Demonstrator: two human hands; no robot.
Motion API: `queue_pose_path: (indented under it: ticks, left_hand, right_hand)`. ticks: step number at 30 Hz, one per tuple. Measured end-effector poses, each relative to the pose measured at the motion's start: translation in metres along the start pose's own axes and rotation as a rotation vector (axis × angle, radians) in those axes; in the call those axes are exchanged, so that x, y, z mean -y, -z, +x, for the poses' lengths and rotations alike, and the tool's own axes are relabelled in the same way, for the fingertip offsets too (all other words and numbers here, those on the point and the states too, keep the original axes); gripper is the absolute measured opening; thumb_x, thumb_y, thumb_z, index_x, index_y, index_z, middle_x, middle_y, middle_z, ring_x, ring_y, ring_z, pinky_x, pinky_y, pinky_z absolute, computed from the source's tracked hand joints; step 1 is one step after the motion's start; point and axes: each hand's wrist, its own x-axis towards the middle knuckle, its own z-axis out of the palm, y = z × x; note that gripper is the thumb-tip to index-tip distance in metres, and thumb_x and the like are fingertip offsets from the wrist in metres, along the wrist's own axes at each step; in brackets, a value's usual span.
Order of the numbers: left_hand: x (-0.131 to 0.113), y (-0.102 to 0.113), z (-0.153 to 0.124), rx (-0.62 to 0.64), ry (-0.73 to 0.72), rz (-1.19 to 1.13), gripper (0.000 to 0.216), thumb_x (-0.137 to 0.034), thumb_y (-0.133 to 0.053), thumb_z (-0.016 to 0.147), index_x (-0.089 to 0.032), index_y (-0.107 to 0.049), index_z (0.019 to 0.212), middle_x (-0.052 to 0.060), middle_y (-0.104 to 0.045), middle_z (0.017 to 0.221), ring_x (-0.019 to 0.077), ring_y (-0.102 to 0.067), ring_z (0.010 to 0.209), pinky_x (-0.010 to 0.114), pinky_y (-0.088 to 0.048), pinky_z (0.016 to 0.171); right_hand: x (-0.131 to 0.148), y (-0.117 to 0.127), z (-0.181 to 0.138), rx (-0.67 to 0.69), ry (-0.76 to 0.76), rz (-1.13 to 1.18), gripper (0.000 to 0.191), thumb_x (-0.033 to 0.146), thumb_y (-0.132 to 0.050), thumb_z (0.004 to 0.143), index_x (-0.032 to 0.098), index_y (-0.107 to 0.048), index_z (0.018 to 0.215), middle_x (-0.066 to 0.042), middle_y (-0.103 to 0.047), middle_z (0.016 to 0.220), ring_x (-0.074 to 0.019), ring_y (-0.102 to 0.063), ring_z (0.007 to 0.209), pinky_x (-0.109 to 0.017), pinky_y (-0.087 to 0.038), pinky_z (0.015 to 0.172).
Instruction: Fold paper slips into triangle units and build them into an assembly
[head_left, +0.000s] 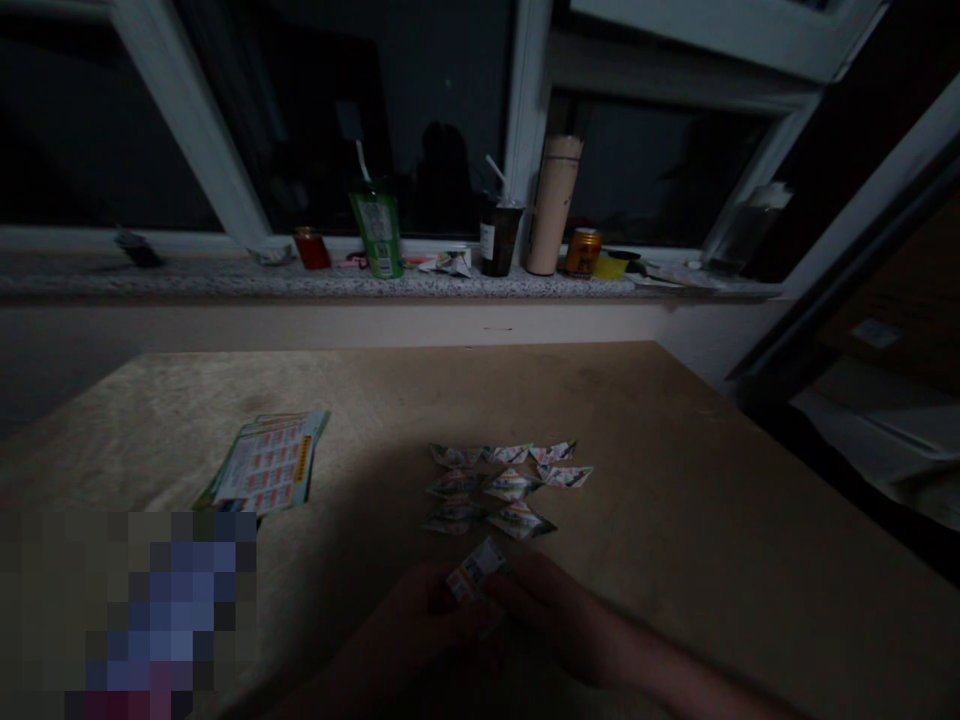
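Between my two hands is a small folded piece of printed paper [480, 568], mostly white with some red and dark print. My left hand [431, 610] grips its left side, and my right hand [544, 605] pinches it from the right. The lower part of the paper and some fingertips are lost in shadow. Just beyond my hands, several folded paper pieces [511, 486] of pointed shape lie in rows on the table. To the left, a stack of printed leaflets [268, 465] with green edges lies flat.
The wooden table [660, 450] reaches to the wall below a window. On the stone sill [300, 285] stand a green cup [379, 230], a dark cup with a straw [499, 240], a tall flask [555, 205] and an orange can [583, 252]. A blurred-out patch covers the lower left.
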Motion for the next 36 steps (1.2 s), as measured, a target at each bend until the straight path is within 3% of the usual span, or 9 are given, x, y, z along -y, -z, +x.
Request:
queue_pose_path:
  ticks: [5, 10, 14, 19, 24, 30, 36]
  left_hand:
    - [0.004, 0.0, 0.0, -0.042, -0.07, 0.1, 0.027, -0.039, -0.075, 0.071, -0.014, -0.068, 0.079, 0.0, -0.066, 0.064, 0.0166, -0.061, 0.057, 0.024, -0.046, 0.055]
    - [0.006, -0.005, -0.002, -0.035, -0.053, 0.107, 0.025, -0.035, -0.075, 0.069, -0.014, -0.068, 0.079, -0.001, -0.066, 0.065, 0.0171, -0.061, 0.059, 0.025, -0.048, 0.056]
    - [0.008, -0.006, -0.002, -0.018, -0.064, 0.134, 0.03, -0.039, -0.074, 0.071, -0.012, -0.066, 0.083, 0.002, -0.068, 0.067, 0.018, -0.062, 0.06, 0.025, -0.047, 0.057]
    - [0.007, -0.004, -0.001, -0.007, -0.067, 0.101, 0.044, -0.051, -0.074, 0.068, -0.012, -0.067, 0.086, 0.002, -0.068, 0.072, 0.0188, -0.062, 0.064, 0.026, -0.047, 0.059]
    - [0.01, -0.004, -0.003, 0.128, 0.004, 0.118, 0.054, -0.065, -0.057, 0.075, -0.012, -0.068, 0.074, 0.003, -0.067, 0.066, 0.0167, -0.06, 0.059, 0.023, -0.043, 0.056]
    - [0.015, -0.003, -0.003, 0.073, 0.027, 0.284, 0.062, -0.073, -0.052, 0.071, -0.013, -0.064, 0.062, 0.001, -0.059, 0.052, 0.0121, -0.049, 0.045, 0.019, -0.031, 0.045]
    - [0.012, -0.004, -0.004, 0.071, 0.0, 0.374, 0.062, -0.071, -0.047, 0.076, -0.014, -0.066, 0.061, 0.0, -0.057, 0.051, 0.0127, -0.048, 0.047, 0.021, -0.032, 0.047]
  right_hand:
    - [-0.004, 0.001, 0.003, -0.005, 0.021, -0.002, 0.039, 0.045, -0.04, 0.095, 0.017, -0.063, 0.08, 0.0, -0.06, 0.073, -0.0131, -0.054, 0.067, -0.023, -0.044, 0.064]
    - [-0.003, 0.003, 0.004, -0.123, 0.018, -0.196, 0.041, 0.045, -0.042, 0.094, 0.015, -0.061, 0.073, 0.0, -0.057, 0.066, -0.0115, -0.048, 0.06, -0.021, -0.039, 0.054]
    - [-0.004, 0.001, 0.002, -0.114, 0.034, -0.232, 0.044, 0.043, -0.033, 0.097, 0.015, -0.059, 0.076, -0.001, -0.06, 0.07, -0.0121, -0.05, 0.062, -0.022, -0.04, 0.057]
    - [-0.009, -0.001, 0.0, -0.183, 0.008, -0.217, 0.04, 0.043, -0.035, 0.097, 0.017, -0.057, 0.076, 0.0, -0.059, 0.071, -0.0117, -0.049, 0.062, -0.021, -0.039, 0.056]
    - [-0.007, -0.003, 0.001, -0.21, 0.008, -0.23, 0.039, 0.044, -0.035, 0.096, 0.016, -0.054, 0.075, -0.001, -0.057, 0.072, -0.0121, -0.046, 0.064, -0.022, -0.038, 0.058]
    - [-0.008, -0.001, 0.006, -0.162, -0.086, 0.012, 0.049, 0.062, -0.042, 0.086, 0.016, -0.05, 0.069, 0.003, -0.043, 0.064, -0.0104, -0.036, 0.059, -0.021, -0.032, 0.051]
    - [-0.008, -0.002, 0.006, -0.142, -0.12, -0.08, 0.052, 0.06, -0.035, 0.09, 0.017, -0.046, 0.062, 0.004, -0.038, 0.058, -0.0092, -0.032, 0.054, -0.021, -0.026, 0.046]
